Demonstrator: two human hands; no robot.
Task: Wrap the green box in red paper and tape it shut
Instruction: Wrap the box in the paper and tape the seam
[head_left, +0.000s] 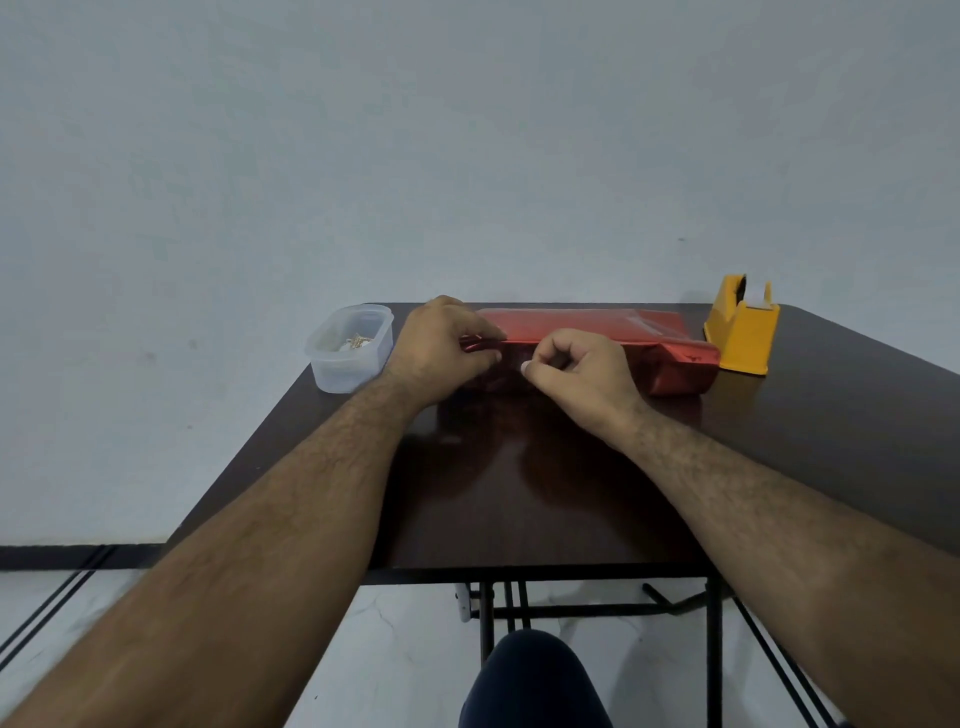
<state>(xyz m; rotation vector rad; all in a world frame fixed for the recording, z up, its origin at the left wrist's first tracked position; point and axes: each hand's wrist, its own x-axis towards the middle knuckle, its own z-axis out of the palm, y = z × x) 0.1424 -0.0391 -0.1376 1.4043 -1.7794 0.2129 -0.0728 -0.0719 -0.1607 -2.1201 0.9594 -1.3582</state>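
A long box wrapped in shiny red paper (597, 325) lies across the far part of the dark table (519, 493); no green shows. My left hand (441, 348) pinches the folded red paper at the box's left end. My right hand (582, 376) is at the box's front side, its thumb and curled fingers pinched together; I cannot tell whether a small bit of tape lies between them. The box's right end (680, 369) is folded in. A yellow tape dispenser (743, 325) with a white roll stands just right of the box.
A clear plastic tub (349, 347) with several small metal clips stands at the table's far left corner. The near half of the table is bare wood. My knee (535, 680) shows below the front edge, with floor and table legs beneath.
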